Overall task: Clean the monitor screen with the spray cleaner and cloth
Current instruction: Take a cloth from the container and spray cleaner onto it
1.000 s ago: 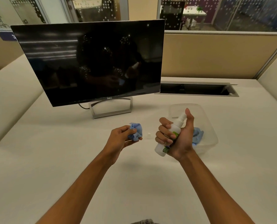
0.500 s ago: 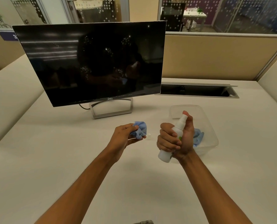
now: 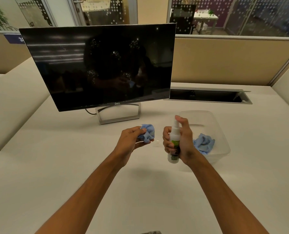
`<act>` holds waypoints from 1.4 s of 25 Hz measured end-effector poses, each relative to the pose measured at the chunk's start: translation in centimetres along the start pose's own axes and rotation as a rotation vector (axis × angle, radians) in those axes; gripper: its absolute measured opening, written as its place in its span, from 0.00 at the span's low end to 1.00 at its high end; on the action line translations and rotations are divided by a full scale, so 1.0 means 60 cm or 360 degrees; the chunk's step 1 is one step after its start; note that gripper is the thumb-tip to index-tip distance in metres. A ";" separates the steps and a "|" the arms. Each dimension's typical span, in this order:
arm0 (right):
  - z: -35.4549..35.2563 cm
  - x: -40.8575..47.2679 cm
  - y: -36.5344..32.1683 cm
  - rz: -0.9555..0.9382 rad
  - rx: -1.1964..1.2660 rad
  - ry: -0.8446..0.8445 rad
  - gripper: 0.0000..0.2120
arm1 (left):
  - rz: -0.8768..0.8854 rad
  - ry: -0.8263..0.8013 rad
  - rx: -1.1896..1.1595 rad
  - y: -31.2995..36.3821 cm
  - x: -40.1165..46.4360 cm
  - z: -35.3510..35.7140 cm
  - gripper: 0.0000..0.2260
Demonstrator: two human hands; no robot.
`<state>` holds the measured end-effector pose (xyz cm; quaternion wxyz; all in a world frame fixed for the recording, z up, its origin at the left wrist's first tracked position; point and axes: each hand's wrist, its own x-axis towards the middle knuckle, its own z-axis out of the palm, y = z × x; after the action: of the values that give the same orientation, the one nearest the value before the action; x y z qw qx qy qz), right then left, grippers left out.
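Observation:
A dark monitor (image 3: 103,65) stands on a silver stand at the back left of the white desk (image 3: 56,166), its screen speckled with small droplets. My left hand (image 3: 132,141) holds a crumpled blue cloth (image 3: 148,133) in front of the stand. My right hand (image 3: 182,141) grips a white spray bottle (image 3: 174,137) with a green label, held nearly upright, index finger on top of the nozzle. The nozzle points toward the cloth, a short gap apart.
A clear plastic tub (image 3: 221,149) sits right of my right hand with a second blue cloth (image 3: 204,143) inside. A small clear cap (image 3: 156,142) lies on the desk between my hands. An open cable tray (image 3: 207,96) runs behind, below a beige partition.
My right hand has turned the bottle from a tilt to nearly upright. The left hand with the cloth has shifted slightly up and toward the bottle.

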<state>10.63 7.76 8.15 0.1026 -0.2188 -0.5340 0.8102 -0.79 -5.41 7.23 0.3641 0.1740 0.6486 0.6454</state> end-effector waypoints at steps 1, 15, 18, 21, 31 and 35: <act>0.006 0.001 0.000 -0.0016 -0.0256 0.0123 0.28 | 0.0009 0.0001 0.0027 0.000 0.002 -0.001 0.10; 0.023 0.011 0.015 0.0092 -0.0919 0.0477 0.25 | -0.0002 0.0132 0.0151 -0.017 0.022 -0.013 0.08; 0.025 0.010 0.016 0.0180 -0.0898 0.0440 0.26 | 0.0008 0.0138 0.0157 -0.018 0.024 -0.015 0.08; 0.030 0.007 0.018 0.0240 -0.0918 0.0407 0.26 | 0.0012 0.0151 0.0172 -0.019 0.027 -0.018 0.09; 0.035 0.004 0.021 0.0377 -0.0886 0.0352 0.25 | 0.0071 0.0126 0.0185 -0.009 0.021 -0.016 0.12; 0.038 0.006 0.017 0.0343 -0.0897 0.0327 0.26 | 0.0078 0.0120 0.0215 -0.011 0.022 -0.016 0.11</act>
<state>9.30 5.61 7.88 0.0049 -0.3747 -0.6980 0.6103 -2.16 -5.24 6.20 0.3109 0.1897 0.6995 0.6149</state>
